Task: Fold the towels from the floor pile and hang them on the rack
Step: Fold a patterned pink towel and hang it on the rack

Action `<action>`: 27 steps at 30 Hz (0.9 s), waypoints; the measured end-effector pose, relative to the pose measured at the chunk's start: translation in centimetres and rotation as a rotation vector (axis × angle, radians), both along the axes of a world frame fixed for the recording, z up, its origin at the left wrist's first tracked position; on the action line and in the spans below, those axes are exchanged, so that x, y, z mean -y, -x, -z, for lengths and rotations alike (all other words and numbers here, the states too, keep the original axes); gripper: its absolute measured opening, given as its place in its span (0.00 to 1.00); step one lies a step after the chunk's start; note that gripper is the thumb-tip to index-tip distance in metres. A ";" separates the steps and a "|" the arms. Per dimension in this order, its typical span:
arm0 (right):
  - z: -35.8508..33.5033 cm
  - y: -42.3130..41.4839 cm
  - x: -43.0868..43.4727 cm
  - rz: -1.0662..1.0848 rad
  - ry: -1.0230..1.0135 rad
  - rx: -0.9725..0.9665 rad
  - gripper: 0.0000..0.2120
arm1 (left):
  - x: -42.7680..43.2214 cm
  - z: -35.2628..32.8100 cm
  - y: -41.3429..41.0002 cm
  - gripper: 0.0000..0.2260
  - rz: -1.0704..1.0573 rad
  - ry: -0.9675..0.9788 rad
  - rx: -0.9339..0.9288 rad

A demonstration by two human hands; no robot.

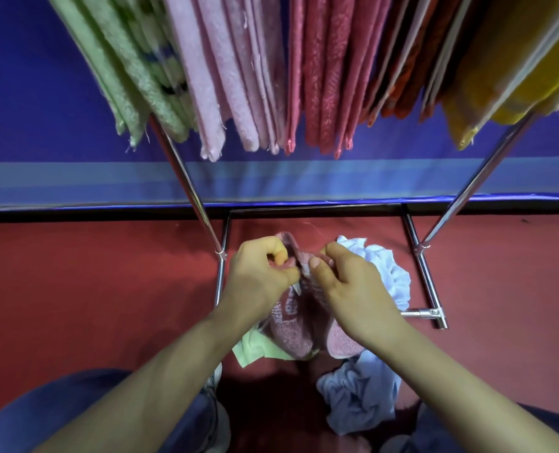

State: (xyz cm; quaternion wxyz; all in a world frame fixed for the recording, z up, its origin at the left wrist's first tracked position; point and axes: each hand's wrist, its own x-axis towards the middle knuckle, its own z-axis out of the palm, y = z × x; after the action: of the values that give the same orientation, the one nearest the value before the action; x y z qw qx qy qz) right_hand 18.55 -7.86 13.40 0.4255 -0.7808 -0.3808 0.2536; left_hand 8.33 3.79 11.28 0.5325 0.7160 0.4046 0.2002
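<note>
The left hand (262, 276) and the right hand (346, 282) both pinch the top edge of a pink towel (291, 328), thumbs pressed against curled fingers, the two grips close together near the middle of the scene; the towel hangs slack below them, its lower end bunched just above the floor pile. Around it lie a pale yellow-green towel (250, 349) to the near left, a white towel (386, 269) to the far right, and a light blue towel (360, 397) nearest; all rest crumpled on the red floor (92, 289) between the feet of the rack (186, 181), whose bar already carries folded green, pink, red, orange and yellow towels.

The pink terry cloth looks light, soft and limp; it will sag and twist wherever it is unsupported; I judge the best hold is at two corners of one short edge, hands drawn well apart so it falls flat before folding.
</note>
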 end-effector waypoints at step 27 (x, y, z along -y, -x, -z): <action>-0.4 -0.4 -0.3 0.211 -0.063 -0.379 0.12 | 0.0 -2.3 0.1 0.18 -0.125 0.170 0.177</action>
State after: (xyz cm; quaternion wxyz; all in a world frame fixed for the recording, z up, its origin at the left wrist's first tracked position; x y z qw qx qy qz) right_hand 18.95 -7.53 13.81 0.5378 -0.7409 -0.2180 0.3381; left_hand 8.27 3.76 13.61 0.6113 0.6212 0.4155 0.2606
